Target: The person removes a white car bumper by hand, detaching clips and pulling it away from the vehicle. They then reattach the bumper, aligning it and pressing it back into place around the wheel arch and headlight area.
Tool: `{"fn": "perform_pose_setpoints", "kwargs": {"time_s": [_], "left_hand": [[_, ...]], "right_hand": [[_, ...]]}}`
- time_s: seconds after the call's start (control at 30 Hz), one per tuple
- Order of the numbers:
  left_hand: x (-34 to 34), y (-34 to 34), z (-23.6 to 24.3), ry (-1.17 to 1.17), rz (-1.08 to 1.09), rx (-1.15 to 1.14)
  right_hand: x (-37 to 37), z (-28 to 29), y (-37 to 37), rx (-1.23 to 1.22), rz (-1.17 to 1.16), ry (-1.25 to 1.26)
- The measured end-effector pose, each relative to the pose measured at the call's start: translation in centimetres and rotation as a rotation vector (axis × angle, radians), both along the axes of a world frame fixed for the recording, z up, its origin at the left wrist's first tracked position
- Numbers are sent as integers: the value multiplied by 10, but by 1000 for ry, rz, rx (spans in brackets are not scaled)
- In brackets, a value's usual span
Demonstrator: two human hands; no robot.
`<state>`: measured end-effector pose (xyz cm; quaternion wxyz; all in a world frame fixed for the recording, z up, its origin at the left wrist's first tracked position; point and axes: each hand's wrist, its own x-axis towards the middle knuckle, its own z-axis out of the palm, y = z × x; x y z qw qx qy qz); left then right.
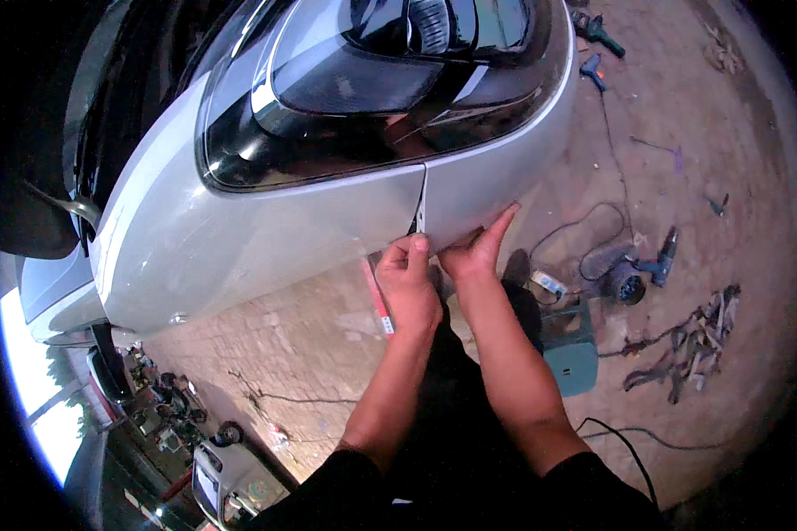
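Note:
A silver vehicle body (239, 230) with a dark glossy lamp or window strip (328, 146) fills the upper view, a narrow seam (421, 195) splitting side panel from corner panel (496, 155). My left hand (412, 288) pinches the lower edge at the seam's bottom, thumb uppermost. My right hand (474, 261) grips the corner panel's underside just right of it, one finger stretched along the edge, others partly hidden. Behind my left wrist is a red strip-like object (372, 288).
Right on the paved floor (700, 168) lie power tools (598, 35), a heat-gun-like tool (664, 257), cords, a white power strip (549, 283) and a dark scrap pile (691, 345). A green stool (571, 363) stands by my right forearm. Lower left: vehicles (221, 478) and clutter.

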<state>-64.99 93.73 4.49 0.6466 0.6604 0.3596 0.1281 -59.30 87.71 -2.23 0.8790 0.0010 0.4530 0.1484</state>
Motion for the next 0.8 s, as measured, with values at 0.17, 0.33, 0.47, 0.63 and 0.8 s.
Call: {"fn": "perform_pose_setpoints", "kwargs": {"time_s": [0.17,0.33,0.47,0.63,0.8], "left_hand": [[1,0,-5,-22,-46,2],[-19,-19,14,124,-288,181],[-11,-4,11,-26,-343,126],[9,-8,35,-170,-417,11],[7,-15,38,-97,-399,-138]], "right_hand": [[2,-5,0,-80,1,-35],[-11,-1,-28,-157,75,-52],[-2,7,-20,-156,36,5],[-5,10,-20,-104,13,-108],[-9,-5,-23,-85,12,-112]]}}
